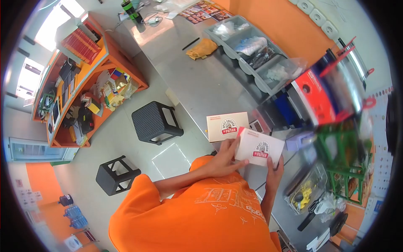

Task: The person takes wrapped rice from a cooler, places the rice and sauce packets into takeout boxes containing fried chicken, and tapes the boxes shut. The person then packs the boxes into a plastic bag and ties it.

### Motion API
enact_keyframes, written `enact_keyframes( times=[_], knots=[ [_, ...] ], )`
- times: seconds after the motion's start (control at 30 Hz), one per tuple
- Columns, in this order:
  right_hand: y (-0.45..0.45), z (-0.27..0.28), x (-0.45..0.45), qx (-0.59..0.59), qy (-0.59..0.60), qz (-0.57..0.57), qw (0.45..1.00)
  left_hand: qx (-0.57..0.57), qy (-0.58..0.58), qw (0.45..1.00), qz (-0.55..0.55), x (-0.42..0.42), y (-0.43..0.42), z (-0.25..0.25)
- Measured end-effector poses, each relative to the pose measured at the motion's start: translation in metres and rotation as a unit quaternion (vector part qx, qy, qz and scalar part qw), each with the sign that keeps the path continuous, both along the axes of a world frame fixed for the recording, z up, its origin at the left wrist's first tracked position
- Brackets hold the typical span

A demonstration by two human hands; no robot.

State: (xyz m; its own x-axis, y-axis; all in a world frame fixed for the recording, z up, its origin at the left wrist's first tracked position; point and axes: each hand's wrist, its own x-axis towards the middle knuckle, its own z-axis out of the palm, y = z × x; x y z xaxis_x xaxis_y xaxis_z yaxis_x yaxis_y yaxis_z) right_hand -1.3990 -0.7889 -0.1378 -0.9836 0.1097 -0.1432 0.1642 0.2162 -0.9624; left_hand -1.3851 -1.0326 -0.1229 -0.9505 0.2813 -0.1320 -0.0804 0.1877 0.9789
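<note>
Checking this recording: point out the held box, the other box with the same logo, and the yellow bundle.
Held box [260, 147], head view: middle of its printed face.
Other box [228, 127], head view: logo on its printed face.
Yellow bundle [202, 49], head view: middle of its crumpled surface.

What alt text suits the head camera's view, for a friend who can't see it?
An orange-shirted person holds a pale "Spicy Chicken" box between left hand and right hand. A matching box is beside it, by a metal table. Two black stools stand nearby.
</note>
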Motion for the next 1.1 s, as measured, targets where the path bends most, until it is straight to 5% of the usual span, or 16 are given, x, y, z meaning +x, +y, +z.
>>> enact_keyframes(
  times=[0.23, 0.3, 0.37, 0.4, 0.43, 0.73, 0.9, 0.97, 1.03, 1.1],
  knots=[
    [-0.073, -0.044, -0.072, 0.042, 0.046, 0.152, 0.986, -0.186, 0.058, 0.956, 0.221, -0.008, -0.05, -0.059],
    [-0.089, -0.054, -0.076, 0.207, 0.093, 0.182, 0.957, -0.3, 0.057, 0.908, 0.287, -0.002, -0.059, -0.08],
    [-0.096, -0.057, -0.075, 0.214, 0.122, 0.193, 0.95, -0.234, 0.021, 0.928, 0.29, -0.001, -0.066, -0.084],
    [-0.098, -0.06, -0.071, 0.167, 0.102, 0.176, 0.965, -0.015, -0.097, 0.944, 0.314, -0.001, -0.064, -0.073],
    [-0.098, -0.065, -0.067, 0.121, 0.081, 0.159, 0.977, 0.206, -0.207, 0.903, 0.315, 0.0, -0.061, -0.067],
    [-0.122, -0.059, -0.07, -0.019, 0.006, 0.086, 0.996, 0.121, -0.105, 0.935, 0.316, -0.042, -0.064, -0.088],
    [-0.137, -0.086, -0.098, 0.083, -0.009, 0.01, 0.996, 0.094, -0.132, 0.956, 0.246, -0.104, -0.091, -0.069],
    [-0.135, -0.114, -0.114, 0.039, -0.06, -0.008, 0.997, 0.086, -0.108, 0.97, 0.201, -0.133, -0.11, -0.071],
    [-0.15, -0.071, -0.115, 0.119, -0.102, -0.027, 0.987, 0.074, -0.088, 0.976, 0.183, -0.154, -0.125, -0.092],
    [-0.138, -0.091, -0.127, 0.132, -0.062, -0.044, 0.988, 0.05, -0.094, 0.973, 0.205, -0.18, -0.171, -0.09]
  ],
)
